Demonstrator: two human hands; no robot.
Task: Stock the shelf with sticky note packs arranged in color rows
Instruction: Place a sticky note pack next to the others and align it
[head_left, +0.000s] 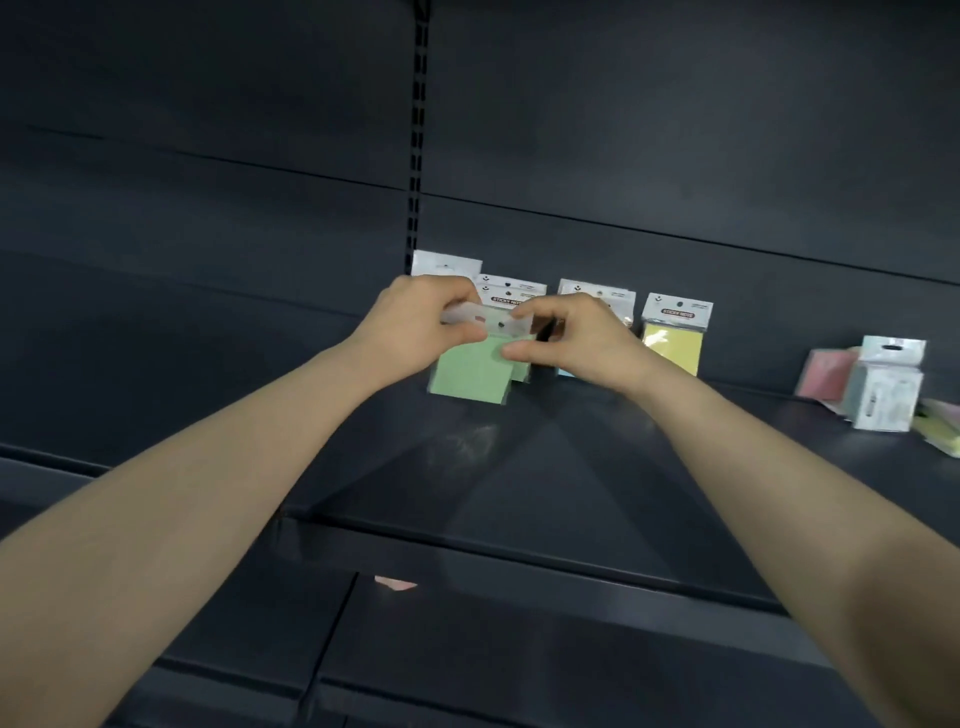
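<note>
Here both bare forearms reach forward and slightly up to the dark shelf (519, 467), with the hands close together. The left hand (415, 327) and the right hand (571, 338) each have curled fingers and thumb pinching one end of the clear header strip of a green pack (470, 371). The pack hangs upright between them, low over the shelf at the front of the green row (511, 291); whether it touches the board cannot be told. "STICKY NOTE" reads on a red banner on the yellow pack (674, 332), and partly on a green header behind the fingers. A blue pack (597, 296) stands half hidden behind the right hand. Far right, a pink pack (826, 374), a pale pack (885, 384) and a yellowish pack (940, 426) lie loosely together.
</note>
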